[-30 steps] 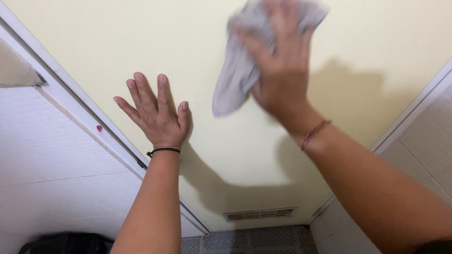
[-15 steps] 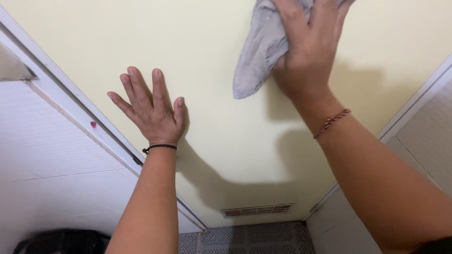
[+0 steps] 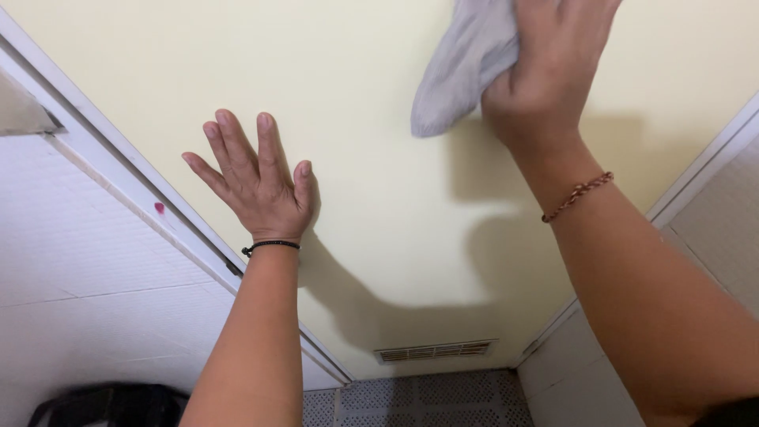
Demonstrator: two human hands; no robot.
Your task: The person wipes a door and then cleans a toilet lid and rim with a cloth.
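Your right hand (image 3: 553, 67) presses grey cloth (image 3: 466, 67) flat against cream door (image 3: 379, 198), far right — cloth soft, light, limp, loose corner dangling left. Keep palm over bunched middle. Left hand (image 3: 257, 182) empty, fingers splayed, braced on door — near white frame (image 3: 118, 182).

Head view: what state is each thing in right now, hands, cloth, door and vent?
Left hand: flat on the door, fingers spread.
Right hand: pressing the cloth to the door.
Grey cloth: bunched, its lower end hanging free.
Cream door: shut.
Vent: slats intact, low in the door.
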